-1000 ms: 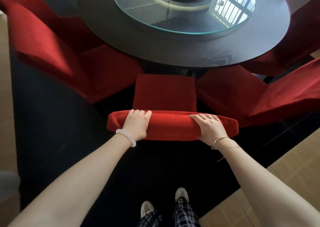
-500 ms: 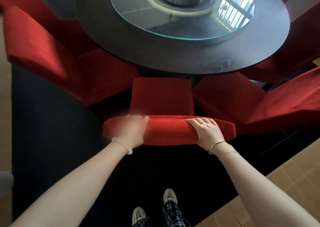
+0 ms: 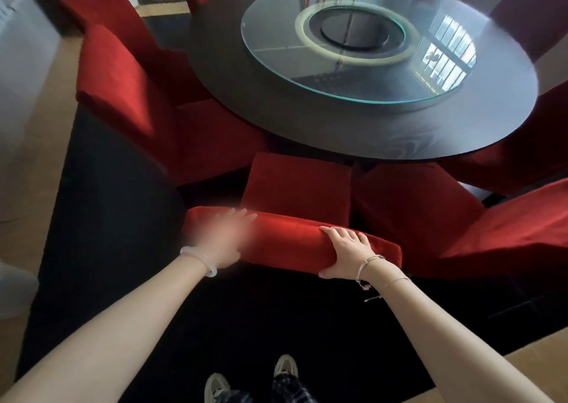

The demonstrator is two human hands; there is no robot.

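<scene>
While the right hand [image 3: 347,253] clasps the chair back [image 3: 285,243], the left hand [image 3: 226,239] is blurred, grip unclear.

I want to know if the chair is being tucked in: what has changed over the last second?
The seat seems to have edged slightly toward the table. The left hand is now motion-blurred on the chair back. Nothing was let go: the right hand keeps gripping the chair back, and the table stays put.

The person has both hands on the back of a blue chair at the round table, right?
No, the chair is red, not blue. The head view shows the left hand and right hand on its back, at the round table.
</scene>
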